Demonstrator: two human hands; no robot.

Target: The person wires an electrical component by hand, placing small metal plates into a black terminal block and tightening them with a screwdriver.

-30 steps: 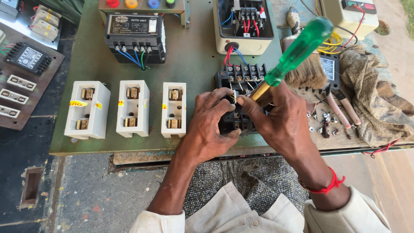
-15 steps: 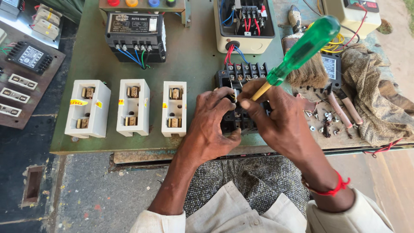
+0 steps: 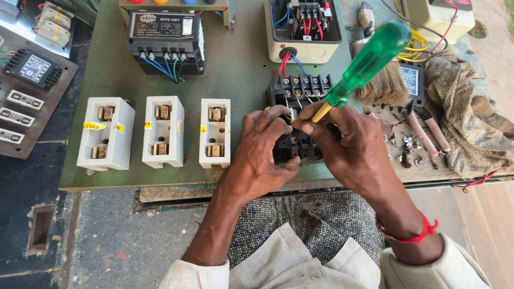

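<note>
Black multi-terminal contactor block (image 3: 300,93): near edge of green metal workbench (image 3: 235,75), largely covered by both hands. Left hand (image 3: 262,152): fingers curled, clamped on the block's left side. Right hand (image 3: 350,147): fingers closed round the shaft of a green-handled screwdriver (image 3: 367,61), tip hidden, probably on a terminal. Surroundings: three white ceramic fuse carriers (image 3: 160,131) to the left; bristle brush (image 3: 383,88), loose screws (image 3: 404,150) and brown rag (image 3: 463,112) to the right.

Both bare forearms come out of pale cream cloth sleeves (image 3: 300,267) with a small button at a stitched edge. Between the sleeves lies a speckled grey-and-white woven lap cloth (image 3: 316,225). Just above the right sleeve, a thin red thread wristband (image 3: 415,235) circles the wrist, knotted ends sticking out.
</note>
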